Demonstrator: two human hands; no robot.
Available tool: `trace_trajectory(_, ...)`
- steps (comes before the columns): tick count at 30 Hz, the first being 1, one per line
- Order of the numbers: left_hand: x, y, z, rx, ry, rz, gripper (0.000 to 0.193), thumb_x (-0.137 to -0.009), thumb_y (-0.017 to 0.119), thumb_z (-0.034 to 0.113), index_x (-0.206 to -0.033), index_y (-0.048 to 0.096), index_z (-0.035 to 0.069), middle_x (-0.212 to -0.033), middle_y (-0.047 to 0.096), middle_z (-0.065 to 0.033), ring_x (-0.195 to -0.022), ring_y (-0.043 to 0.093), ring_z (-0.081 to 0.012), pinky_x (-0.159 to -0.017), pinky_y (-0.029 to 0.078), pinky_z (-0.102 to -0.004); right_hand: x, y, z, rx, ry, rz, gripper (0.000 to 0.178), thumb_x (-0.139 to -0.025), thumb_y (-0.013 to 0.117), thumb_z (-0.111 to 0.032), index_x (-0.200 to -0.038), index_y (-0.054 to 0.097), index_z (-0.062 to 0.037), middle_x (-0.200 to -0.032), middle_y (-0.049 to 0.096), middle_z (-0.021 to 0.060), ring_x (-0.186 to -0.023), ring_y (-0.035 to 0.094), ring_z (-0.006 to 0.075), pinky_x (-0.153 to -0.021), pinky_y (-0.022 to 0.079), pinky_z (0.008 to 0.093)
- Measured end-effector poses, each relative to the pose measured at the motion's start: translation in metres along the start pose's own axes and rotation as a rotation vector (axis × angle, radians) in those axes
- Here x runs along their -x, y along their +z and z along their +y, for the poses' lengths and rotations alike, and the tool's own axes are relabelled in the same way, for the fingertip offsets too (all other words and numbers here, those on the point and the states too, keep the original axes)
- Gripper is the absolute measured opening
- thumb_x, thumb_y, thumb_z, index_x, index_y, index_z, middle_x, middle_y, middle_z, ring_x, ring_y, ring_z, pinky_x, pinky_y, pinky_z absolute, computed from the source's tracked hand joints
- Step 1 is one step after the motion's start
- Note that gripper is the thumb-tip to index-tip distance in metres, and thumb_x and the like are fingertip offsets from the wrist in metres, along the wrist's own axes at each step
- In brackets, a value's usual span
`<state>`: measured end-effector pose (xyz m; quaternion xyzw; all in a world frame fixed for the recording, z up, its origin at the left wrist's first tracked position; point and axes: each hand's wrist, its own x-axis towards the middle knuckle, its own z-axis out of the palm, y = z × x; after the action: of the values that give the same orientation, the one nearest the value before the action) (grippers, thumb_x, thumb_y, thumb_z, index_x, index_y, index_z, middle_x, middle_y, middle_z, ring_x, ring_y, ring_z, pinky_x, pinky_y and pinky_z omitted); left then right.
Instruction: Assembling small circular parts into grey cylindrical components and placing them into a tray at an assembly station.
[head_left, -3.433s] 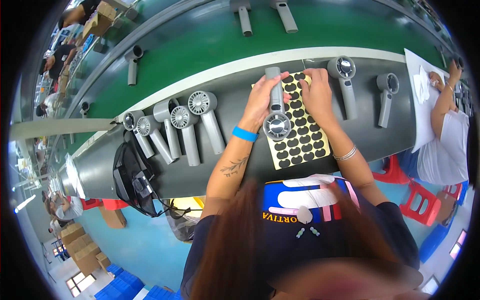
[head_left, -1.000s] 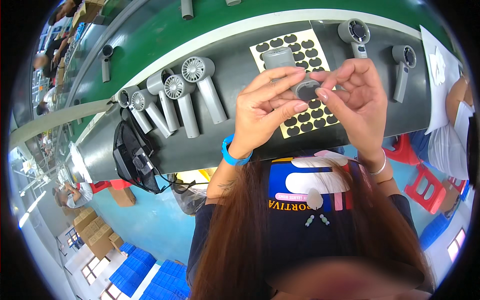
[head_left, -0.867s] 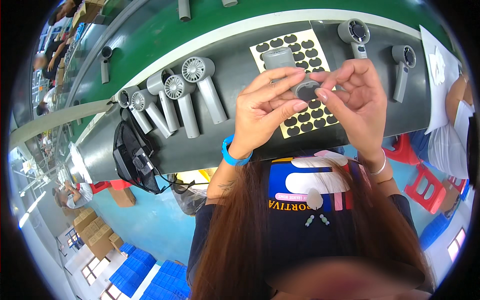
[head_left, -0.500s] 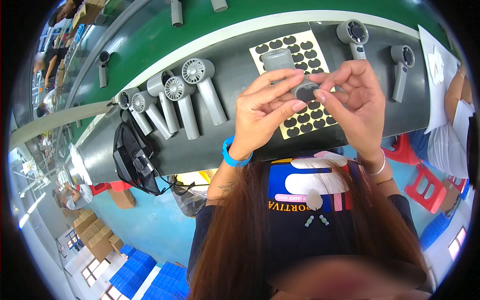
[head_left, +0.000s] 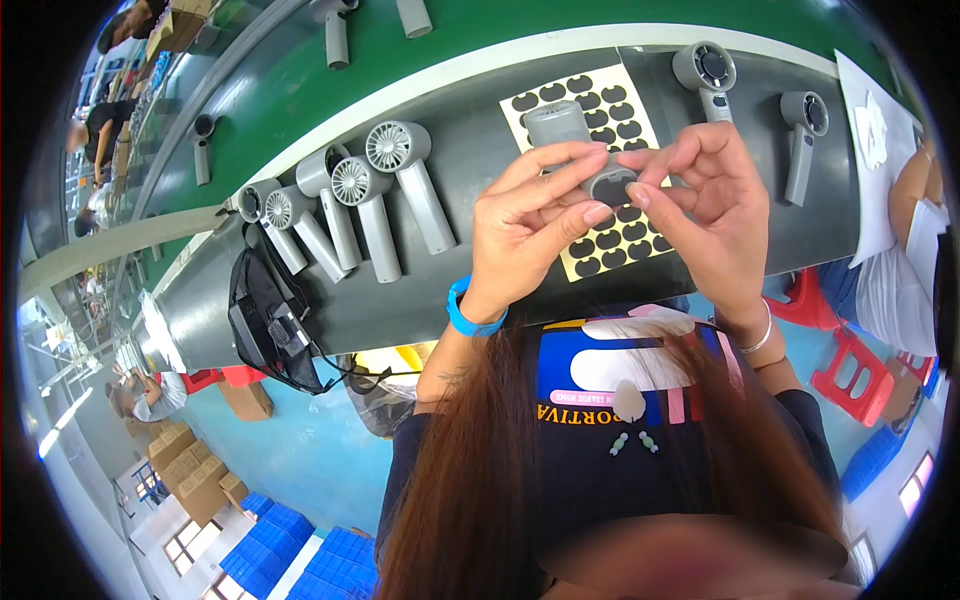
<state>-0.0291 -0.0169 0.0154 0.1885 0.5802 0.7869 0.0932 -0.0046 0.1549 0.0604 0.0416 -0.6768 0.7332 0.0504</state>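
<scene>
Here, the left hand (head_left: 530,228) was curled around a grey plastic piece with a black oval end face (head_left: 610,188), its thumb below and its fingers above, gripping it in front of the chest with that face turned up toward the wearer. The right hand (head_left: 712,190) was half closed, thumb and forefinger bent toward each other at the right edge of the same face; whether they pinched anything between them could not be told. A bright blue wristband (head_left: 470,310) circled the left wrist, and a thin silver bangle (head_left: 767,332) the right.

Just beyond the left fingers showed a rounded grey plastic body (head_left: 557,122); the fingers hid whether it joined the held piece. Behind it and below the hands, a pale yellow sheet of black notched oval stickers (head_left: 570,264) lay on the dark grey tabletop (head_left: 430,300).

Farther left lay a cluster of five grey handheld fans (head_left: 387,147), round heads away from the wearer, with a black mesh-like bag (head_left: 262,315) near them at the tabletop's edge. To the right lay two more grey fans (head_left: 705,66), well apart from the hands. Across the far side ran a green belt (head_left: 520,15) with other grey fans on it, and at far right a co-worker's bare arm (head_left: 910,195) showed beside a white sheet (head_left: 853,90).
</scene>
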Motion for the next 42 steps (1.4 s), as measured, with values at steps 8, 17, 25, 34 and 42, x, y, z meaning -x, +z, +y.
trace_trajectory(8,0.001,0.002,0.000,-0.004,-0.017,0.010,0.032,-0.081,0.064,-0.007,-0.114,0.061,-0.006,-0.122,0.053,-0.0149,-0.096,0.064,-0.0198,-0.080,0.056,-0.0268,0.002,0.001,-0.002,0.035,0.019,0.017,0.026,-0.080,0.062,0.009,-0.098,0.045,-0.0012,-0.086,0.057,0.0057,-0.098,0.062,0.0161,-0.074,0.056,0.0243)
trace_trajectory(17,0.003,0.010,0.002,0.052,-0.046,0.063,0.029,-0.081,0.063,-0.010,-0.109,0.062,-0.007,-0.119,0.053,-0.0150,-0.093,0.064,-0.0188,-0.077,0.056,-0.0254,0.005,0.002,-0.007,0.175,0.064,0.017,0.032,-0.082,0.058,0.010,-0.106,0.041,-0.0027,-0.089,0.058,0.0067,-0.103,0.061,0.0188,-0.075,0.051,0.0225)
trace_trajectory(25,0.004,0.012,0.000,0.046,-0.050,0.047,0.029,-0.080,0.063,-0.011,-0.108,0.063,-0.006,-0.119,0.053,-0.0143,-0.094,0.064,-0.0183,-0.079,0.056,-0.0246,0.009,0.004,-0.005,0.249,0.024,0.066,0.036,-0.083,0.057,0.009,-0.111,0.039,-0.0033,-0.087,0.058,0.0064,-0.098,0.062,0.0173,-0.072,0.050,0.0215)
trace_trajectory(34,0.003,0.011,-0.002,0.031,-0.060,0.037,0.029,-0.079,0.063,-0.011,-0.108,0.064,-0.005,-0.119,0.053,-0.0144,-0.093,0.065,-0.0179,-0.078,0.056,-0.0244,0.007,0.004,-0.010,0.389,0.012,0.059,0.037,-0.081,0.059,0.008,-0.111,0.041,-0.0017,-0.087,0.058,0.0064,-0.093,0.063,0.0159,-0.072,0.051,0.0231)
trace_trajectory(42,0.009,-0.001,0.008,0.189,-0.141,0.022,0.028,-0.090,0.051,-0.003,-0.118,0.053,-0.002,-0.124,0.052,-0.0146,-0.083,0.065,-0.0146,-0.069,0.054,-0.0248,-0.017,-0.013,0.025,0.327,0.161,-0.143,0.035,-0.094,0.053,-0.020,-0.124,0.046,-0.0044,-0.099,0.057,0.0076,-0.086,0.060,0.0109,-0.064,0.049,0.0233)
